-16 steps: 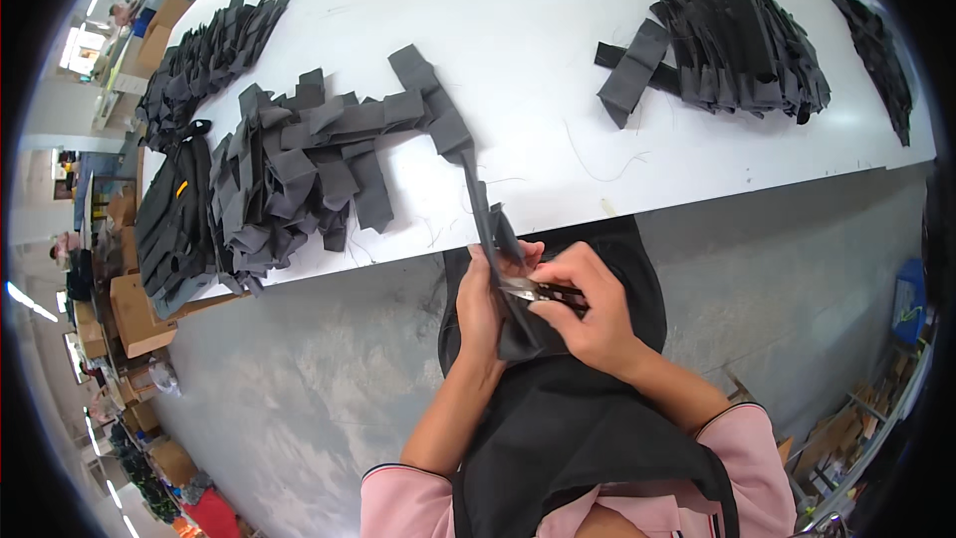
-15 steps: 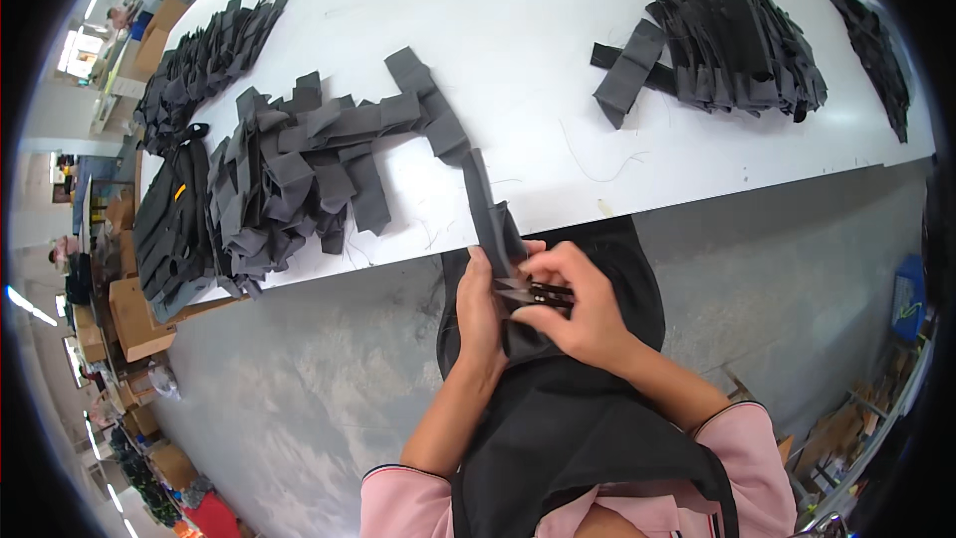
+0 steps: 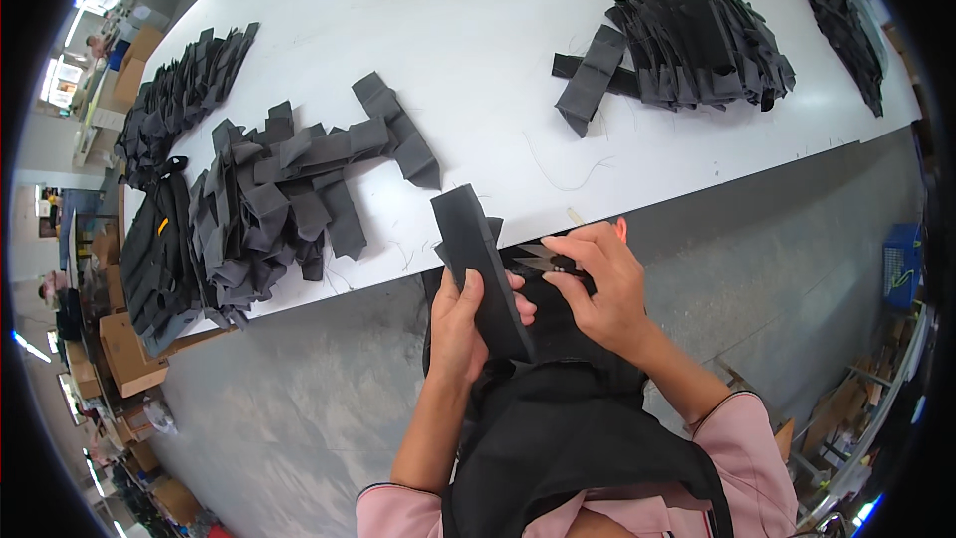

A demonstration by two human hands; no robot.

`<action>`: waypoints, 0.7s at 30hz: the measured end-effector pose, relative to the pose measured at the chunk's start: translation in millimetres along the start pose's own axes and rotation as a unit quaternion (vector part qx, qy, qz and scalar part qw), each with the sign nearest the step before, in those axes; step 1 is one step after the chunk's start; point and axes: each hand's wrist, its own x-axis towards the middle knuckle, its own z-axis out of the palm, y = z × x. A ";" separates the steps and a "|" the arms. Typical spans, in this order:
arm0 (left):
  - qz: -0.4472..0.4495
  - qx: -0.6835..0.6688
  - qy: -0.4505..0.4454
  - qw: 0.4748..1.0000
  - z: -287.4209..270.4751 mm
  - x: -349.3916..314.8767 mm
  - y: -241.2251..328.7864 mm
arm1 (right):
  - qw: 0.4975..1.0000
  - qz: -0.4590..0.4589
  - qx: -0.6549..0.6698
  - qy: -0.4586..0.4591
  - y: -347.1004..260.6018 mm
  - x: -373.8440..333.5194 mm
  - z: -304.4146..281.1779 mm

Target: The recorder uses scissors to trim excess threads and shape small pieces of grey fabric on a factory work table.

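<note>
Over my lap, near the table's front edge, my left hand (image 3: 456,327) is closed around a flat black fabric strip (image 3: 476,257), thumb on top and fingertips showing at its right side. The strip stands tilted, its far end over the table edge. My right hand (image 3: 612,294) grips a pair of thread snips (image 3: 546,261) just right of the strip. The snips' blades point left and lie apart from the strip. Beyond my left hand, several joined dark grey strips (image 3: 398,130) trail out from a loose heap of folded fabric pieces (image 3: 279,194).
On the white table (image 3: 478,60) a neat bundle of black strips (image 3: 702,45) stands at the right, with crossed strips (image 3: 593,80) beside it. Another bundle (image 3: 189,90) lies far left, above a black bag-like item (image 3: 159,259). Cardboard boxes (image 3: 129,354) stand left; a blue crate (image 3: 901,264) stands right.
The strip in my left hand has come away from the trailing strips and turned its broad face up. My right hand with the snips has moved right, off the fabric. The view has shifted slightly.
</note>
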 end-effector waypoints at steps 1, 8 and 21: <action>-0.007 0.011 -0.004 1.000 -0.6 -0.2 0.3 | 1.000 -0.014 -0.016 0.001 3.0 2.4 2.5; -0.024 0.019 0.006 1.000 7.5 -3.2 3.2 | 0.997 -0.055 -0.062 0.002 0.3 8.9 3.9; -0.039 0.026 -0.002 0.999 2.4 -5.0 0.1 | 1.000 -0.009 -0.002 -0.008 5.9 0.1 8.4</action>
